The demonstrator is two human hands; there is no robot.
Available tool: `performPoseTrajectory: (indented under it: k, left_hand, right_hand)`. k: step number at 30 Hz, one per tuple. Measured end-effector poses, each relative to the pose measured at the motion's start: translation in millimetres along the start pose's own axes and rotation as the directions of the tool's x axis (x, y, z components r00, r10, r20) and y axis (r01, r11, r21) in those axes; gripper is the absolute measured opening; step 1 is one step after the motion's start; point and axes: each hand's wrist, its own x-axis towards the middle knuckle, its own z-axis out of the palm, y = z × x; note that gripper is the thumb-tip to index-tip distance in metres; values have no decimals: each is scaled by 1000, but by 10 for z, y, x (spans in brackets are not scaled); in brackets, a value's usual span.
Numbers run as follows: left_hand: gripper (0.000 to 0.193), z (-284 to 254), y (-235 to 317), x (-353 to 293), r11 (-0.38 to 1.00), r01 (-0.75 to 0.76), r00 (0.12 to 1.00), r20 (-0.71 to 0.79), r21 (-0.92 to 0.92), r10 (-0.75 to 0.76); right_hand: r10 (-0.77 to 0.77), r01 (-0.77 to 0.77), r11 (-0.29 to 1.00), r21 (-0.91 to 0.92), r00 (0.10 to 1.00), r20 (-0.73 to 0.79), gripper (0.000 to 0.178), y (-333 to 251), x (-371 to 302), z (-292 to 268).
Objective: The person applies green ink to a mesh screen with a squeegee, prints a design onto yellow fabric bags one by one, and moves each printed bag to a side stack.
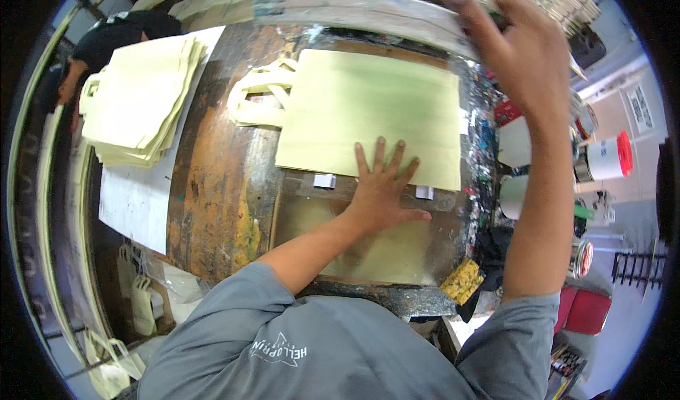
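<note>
A pale yellow fabric tote bag lies flat on the worn wooden table, its handles stretched to the left. My left hand rests palm down at the bag's near edge, fingers spread over the cloth, holding nothing. Raised at the far right, my right hand is closed on the end of a long, pale frame, which looks like a screen-printing frame. The frame is tilted up beyond the bag and blurred by motion. Part of my right hand's grip is hidden.
A stack of similar bags sits on a white board at the left, with another person behind it. A yellow sponge lies at the table's near right corner. Containers, including a red-lidded tub, line the right side.
</note>
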Motion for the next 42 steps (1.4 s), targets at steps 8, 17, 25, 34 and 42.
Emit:
performPoseTrajectory:
  k: [8,17,25,34,42]
  left_hand:
    - [124,-613,-94,9,967,109,975,-164,-231,-149]
    - [94,-1948,-772,-242,457,185,872,-70,-870,-485]
    - [114,-790,-1146,-1070,942,240,898,-314,-234,-307]
    - [123,-692,-1221,-1138,950,194,912,-312,-245,-266]
    - [122,-1045,-1101,-1087,901,420,903,-146,106,-404]
  right_hand:
    - [-111,112,994,-2,993,-50,80,-4,186,-17]
    - [-181,220,959,-177,960,214,51,265,-751,460]
    - [-75,124,988,-86,897,436,56,273,-1540,892]
    - [-105,151,960,-235,975,198,45,453,-1263,1762]
    - [-84,159,977,-144,901,426,64,1340,437,2344]
